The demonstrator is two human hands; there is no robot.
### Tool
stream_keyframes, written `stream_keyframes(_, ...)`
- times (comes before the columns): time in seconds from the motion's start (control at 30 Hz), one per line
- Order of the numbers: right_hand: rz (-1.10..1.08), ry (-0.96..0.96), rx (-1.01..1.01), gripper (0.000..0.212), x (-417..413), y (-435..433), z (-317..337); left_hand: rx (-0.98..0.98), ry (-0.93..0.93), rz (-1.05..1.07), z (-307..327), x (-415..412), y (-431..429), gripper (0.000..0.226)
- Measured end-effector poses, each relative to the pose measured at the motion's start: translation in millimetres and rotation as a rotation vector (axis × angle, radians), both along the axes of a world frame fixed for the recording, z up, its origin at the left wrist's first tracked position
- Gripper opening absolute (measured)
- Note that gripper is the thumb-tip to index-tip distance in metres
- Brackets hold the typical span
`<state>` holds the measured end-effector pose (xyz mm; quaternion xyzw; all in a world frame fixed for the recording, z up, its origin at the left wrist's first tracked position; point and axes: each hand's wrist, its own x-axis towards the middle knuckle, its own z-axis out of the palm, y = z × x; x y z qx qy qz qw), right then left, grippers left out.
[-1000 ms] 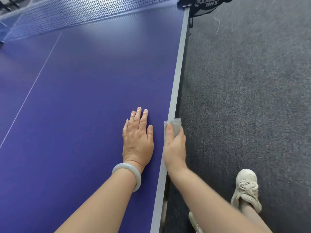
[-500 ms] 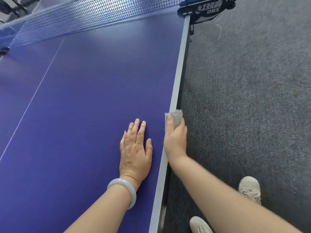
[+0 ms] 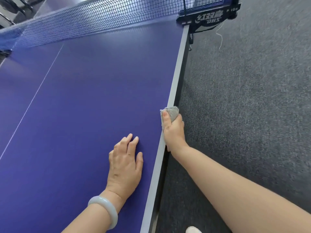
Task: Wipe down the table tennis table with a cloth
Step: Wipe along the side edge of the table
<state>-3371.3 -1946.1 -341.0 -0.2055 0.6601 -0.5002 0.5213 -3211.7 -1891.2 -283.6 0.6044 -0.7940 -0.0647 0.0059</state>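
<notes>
Pinched under the thumb of the right hand (image 3: 173, 132) (the left hand (image 3: 125, 163) lies flat, fingers together), the cloth (image 3: 172, 112) could slide off the narrow table edge (image 3: 176, 78).

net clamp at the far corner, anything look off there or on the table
One small thing: a loose pale thread dangles from the net clamp beside the table edge, over the carpet. The blue top shows no spill or damage. The right hand grips the cloth on that edge.

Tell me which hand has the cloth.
The right hand: it grips the grey cloth against the table at its pale side edge. The left hand rests on the blue top, holding nothing, a pale bangle on its wrist.
</notes>
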Motion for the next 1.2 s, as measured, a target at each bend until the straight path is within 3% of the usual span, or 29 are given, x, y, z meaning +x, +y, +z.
stream_keyframes(0.1, 0.004, 0.009, 0.004, 0.058, 0.9, 4.1, -1.3, -0.038, 0.108, 0.038, 4.7, -21.6, -36.7, 0.028)
stream_keyframes(0.27, 0.021, -0.018, -0.004, 0.062, 1.1, 6.6, 4.2, -0.022, 0.23, 0.022, -5.0, -93.0, -131.9, 0.04)
stream_keyframes(0.43, 0.058, -0.032, -0.04, 0.09, -5.1, 7.4, 5.1, -0.012, 0.205, 0.039, -22.5, -138.9, -203.2, 0.048)
stream_keyframes(0.67, -0.008, -0.093, -0.094, 0.097, -27.7, -36.1, 2.0, -0.067, 0.21, 0.078, -26.1, -142.3, -205.4, 0.047)
stream_keyframes(0.83, -0.105, -0.083, -0.162, 0.079, -63.6, -102.9, -2.3, -0.055, 0.196, 0.087, -23.6, -143.7, -204.2, 0.047)
stream_keyframes(1.07, -0.119, -0.108, -0.246, 0.074, -17.3, -28.9, -5.3, -0.054, 0.152, 0.1, -22.9, -148.4, -204.3, 0.047)
stream_keyframes(1.2, -0.11, -0.086, -0.143, 0.078, -37.9, -63.0, 0.7, -0.043, 0.149, 0.104, -22.8, -150.2, -205.9, 0.047)
